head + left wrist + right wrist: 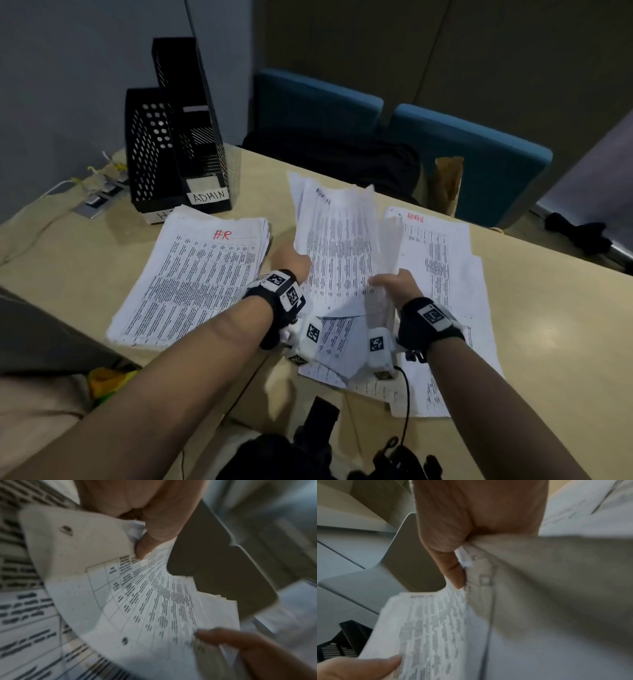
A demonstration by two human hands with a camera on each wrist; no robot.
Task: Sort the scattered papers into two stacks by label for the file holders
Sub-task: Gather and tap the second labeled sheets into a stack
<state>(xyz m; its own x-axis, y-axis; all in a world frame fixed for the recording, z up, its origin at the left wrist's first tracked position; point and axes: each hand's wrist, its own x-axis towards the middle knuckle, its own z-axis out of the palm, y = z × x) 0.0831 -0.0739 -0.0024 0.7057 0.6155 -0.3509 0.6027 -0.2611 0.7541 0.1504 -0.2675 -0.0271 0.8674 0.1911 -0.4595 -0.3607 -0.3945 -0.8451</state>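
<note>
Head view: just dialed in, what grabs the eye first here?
Both hands hold up a bundle of printed papers mid-table, left hand on its left edge, right hand peeling sheets rightward. A stack marked HR lies left, ADMIN sheets right; black file holders stand behind.

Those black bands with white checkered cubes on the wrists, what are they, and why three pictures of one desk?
No machine here: a person sorts papers with bare hands, wearing three cameras. The head view looks down from the forehead; the other two look along each palm from the wrist bands.

On the table lie an HR stack and an ADMIN stack. Behind them stand two black file holders, one labelled ADMIN.

The left hand and the right hand together hold a lifted bundle of sheets. The left wrist view shows the thumb pinching it; the right wrist view shows the right thumb parting sheets.
</note>
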